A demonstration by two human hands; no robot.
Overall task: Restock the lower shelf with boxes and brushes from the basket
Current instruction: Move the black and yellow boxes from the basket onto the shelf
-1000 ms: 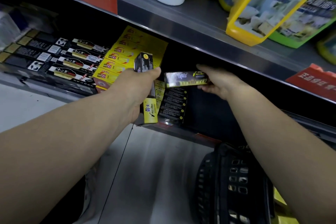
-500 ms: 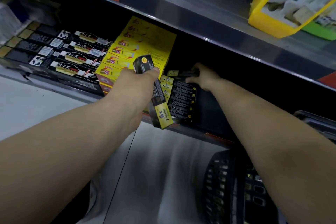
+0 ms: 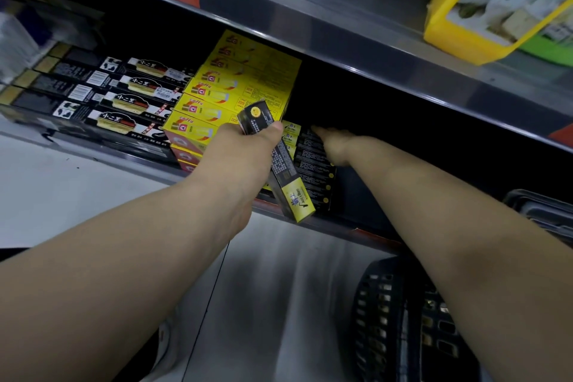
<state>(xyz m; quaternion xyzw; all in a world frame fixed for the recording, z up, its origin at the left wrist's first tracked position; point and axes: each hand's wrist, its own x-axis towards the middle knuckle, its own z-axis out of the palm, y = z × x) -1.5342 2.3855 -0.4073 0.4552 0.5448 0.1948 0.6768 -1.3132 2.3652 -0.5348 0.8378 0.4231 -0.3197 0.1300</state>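
1. Head view: the left hand (image 3: 245, 152) grips a long black-and-yellow cardboard box (image 3: 276, 164), tilted, just in front of the lower metal shelf (image 3: 366, 231); this one is not yet placed.
2. The right hand (image 3: 336, 141) reaches flat, fingers straight, onto a row of matching black boxes (image 3: 313, 164) already shelved beyond the left hand. It holds nothing.
3. Left of both hands, yellow cartons (image 3: 235, 87) and black brush packs (image 3: 124, 99) fill the shelf.
4. Below the right forearm sits the black slotted plastic basket (image 3: 390, 313); its contents are hidden, so I cannot tell what remains.
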